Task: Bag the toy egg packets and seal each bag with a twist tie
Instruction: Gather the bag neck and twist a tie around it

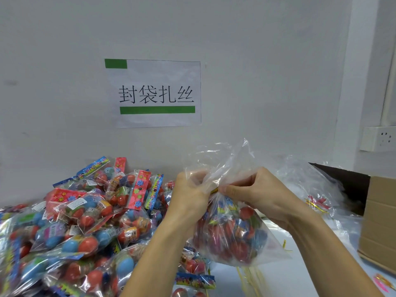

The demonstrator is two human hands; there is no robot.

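Twisting is judged the step in hand: the gathered neck of the bag (233,230) should be kept bunched tight while the gold twist tie (214,191) is wound close above the packets. The neck is gripped by the left hand (188,196); the tie is pinched by the right hand (255,189). The bag hangs just below both hands, above the bench (300,264).

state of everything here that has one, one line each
clear bag: filled with egg packets, neck gathered, held up off the table
twist tie: gold, at the bag's neck between the hands
left hand: grips the gathered neck
right hand: pinches at the tie
loose egg packets: heaped, unbagged
cardboard box: open
spare twist ties: loose on the table
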